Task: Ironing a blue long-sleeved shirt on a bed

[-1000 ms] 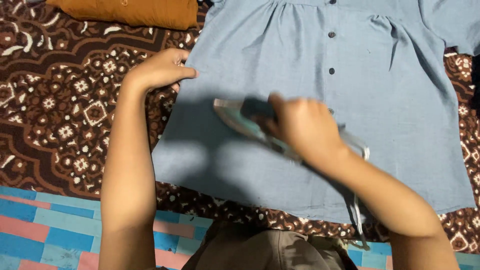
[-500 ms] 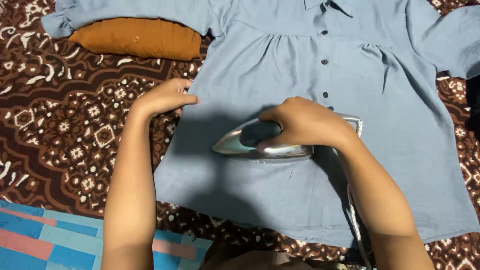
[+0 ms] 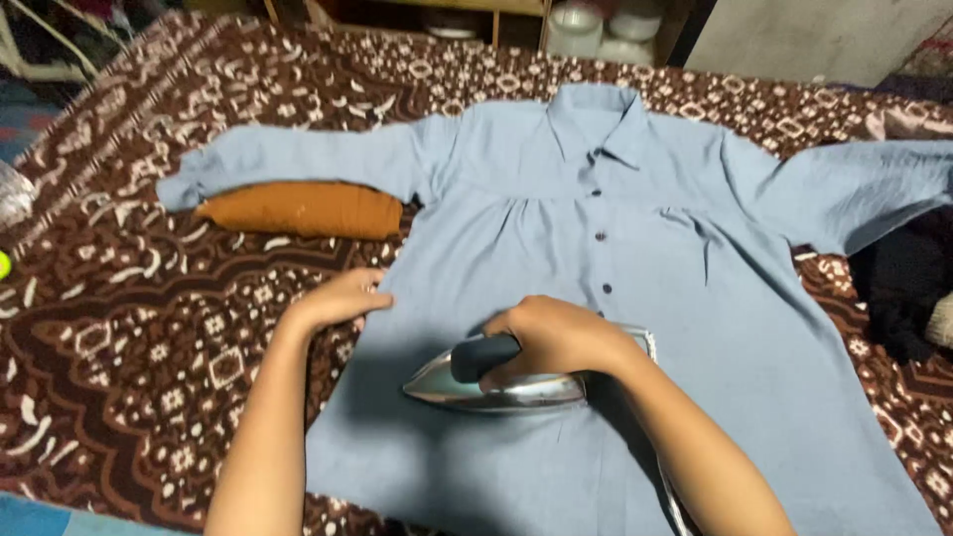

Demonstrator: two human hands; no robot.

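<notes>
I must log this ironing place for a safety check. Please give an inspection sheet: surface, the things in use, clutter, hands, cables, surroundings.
Surface: brown patterned cloth covers the work area.
Things in use: light blue shirt lies flat, buttoned, sleeves spread; metal iron rests on its lower front, tip pointing left.
Clutter: folded orange cloth lies beside the shirt's sleeve.
Hands: right hand grips the iron's dark handle; left hand presses the shirt's side edge.
Cables: a cord runs beside the right forearm, mostly hidden.
Surroundings: pale containers and dark fabric at the edges; details unclear.
</notes>
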